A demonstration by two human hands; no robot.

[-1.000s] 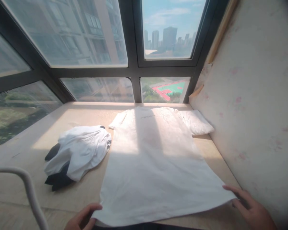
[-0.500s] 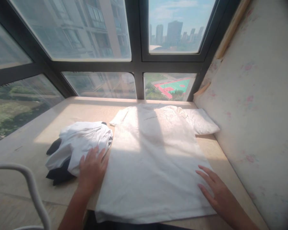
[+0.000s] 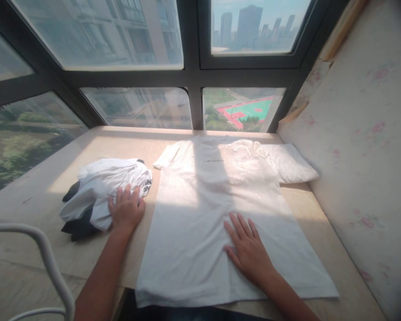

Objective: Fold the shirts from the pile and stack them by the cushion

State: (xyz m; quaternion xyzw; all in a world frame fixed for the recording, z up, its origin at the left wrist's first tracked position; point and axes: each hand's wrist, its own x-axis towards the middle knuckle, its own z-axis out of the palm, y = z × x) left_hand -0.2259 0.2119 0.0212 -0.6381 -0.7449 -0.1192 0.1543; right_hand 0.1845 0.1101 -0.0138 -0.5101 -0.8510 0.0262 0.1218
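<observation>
A white T-shirt point(image 3: 187, 223) lies spread out, its collar toward the window and its hem near me, with small dark lettering on the chest. My right hand point(image 3: 249, 249) rests palm down on its lower middle, fingers spread, and slight creases run beside it. To the left, a crumpled white garment point(image 3: 100, 183) with black parts and black letters lies in a heap. My left hand point(image 3: 127, 209) is at the heap's right edge, fingers apart and holding nothing.
A white pillow-like item point(image 3: 294, 165) lies partly under the shirt's right sleeve. The wooden surface point(image 3: 30, 214) meets window frames at the back and a flowered wall point(image 3: 364, 169) at the right. A white curved tube point(image 3: 45, 254) stands at lower left.
My right hand has moved left from the shirt's right edge onto its lower middle. The shirt's lower right corner now reaches farther right. My left hand is slightly higher in view beside the heap.
</observation>
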